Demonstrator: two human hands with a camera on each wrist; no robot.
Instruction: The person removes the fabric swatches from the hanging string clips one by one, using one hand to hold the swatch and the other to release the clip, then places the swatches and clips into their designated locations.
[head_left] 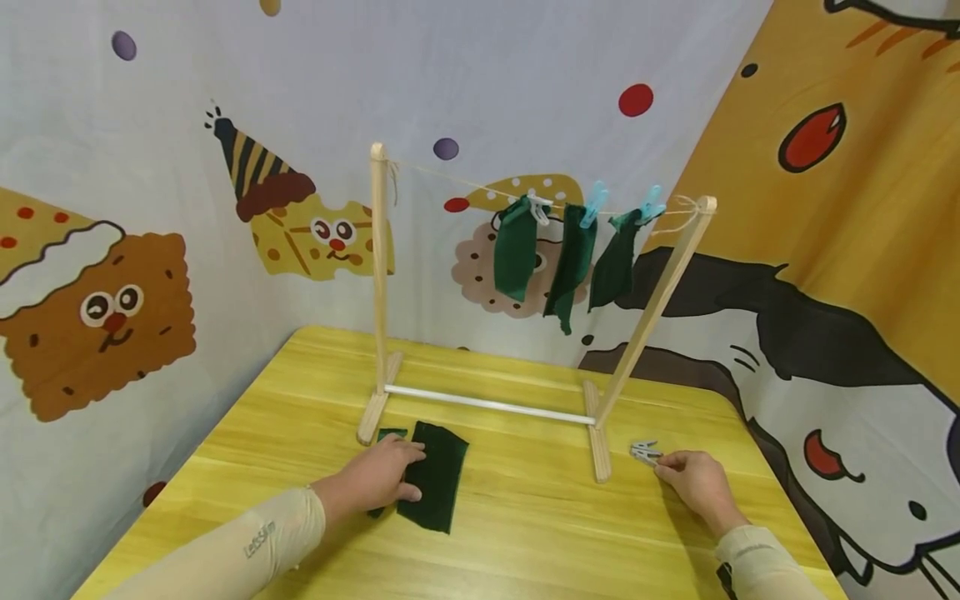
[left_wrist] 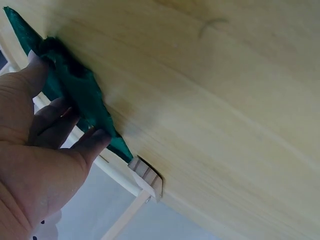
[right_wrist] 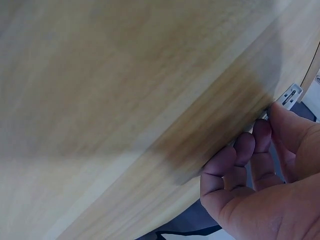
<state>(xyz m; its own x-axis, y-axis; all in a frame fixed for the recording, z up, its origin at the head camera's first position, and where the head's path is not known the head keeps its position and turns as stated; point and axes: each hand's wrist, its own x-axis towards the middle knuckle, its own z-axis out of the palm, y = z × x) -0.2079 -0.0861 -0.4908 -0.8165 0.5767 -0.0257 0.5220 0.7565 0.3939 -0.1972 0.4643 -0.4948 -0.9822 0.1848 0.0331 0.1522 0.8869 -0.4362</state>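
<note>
Cream fabric sleeves [head_left: 217, 550] are lying nearest the camera. Towards one o'clock, three green cloth strips [head_left: 513, 254] are hanging from a thin beige string [head_left: 450, 177], held by one white clothespin [head_left: 539, 210] and two light-blue plastic clothespins [head_left: 595, 204]; two dark-green cloth pieces [head_left: 437, 492], apparently what is left, are lying unhung on the yellow wood-grain table [head_left: 517, 533]. The left hand [head_left: 375, 473] is touching cloth, thumb and fingers spread wide, the larger piece extending towards its three o'clock. The right hand [head_left: 697, 483] is pinching a pale-grey plastic clothespin [right_wrist: 290, 95], at its ten o'clock in the head view.
</note>
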